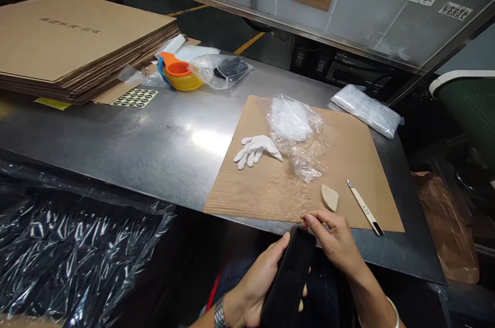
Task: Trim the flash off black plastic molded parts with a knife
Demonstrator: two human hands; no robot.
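A long black box-like piece (293, 271) is held upright and slightly tilted in front of the table edge; its exact kind is not plain. My left hand (260, 287) wraps round it from the left, fingertips showing on its right side. At its upper end, my right hand (333, 240) is closed in a pinch, and whatever is between thumb and finger is too small to make out. Just beyond that hand lies a beige wedge-shaped pad (329, 198). A craft knife (364, 208) with a cream handle marked A26 rests farther right on the cardboard sheet (240, 189).
A white glove (257, 151) and crumpled clear plastic film (305, 158) lie on the cardboard. Toward the back are nested orange and yellow scoops (183, 78), a bagged black item (231, 68) and a plastic-wrapped white pack (367, 110). Flattened cartons (85, 39) are stacked at left.
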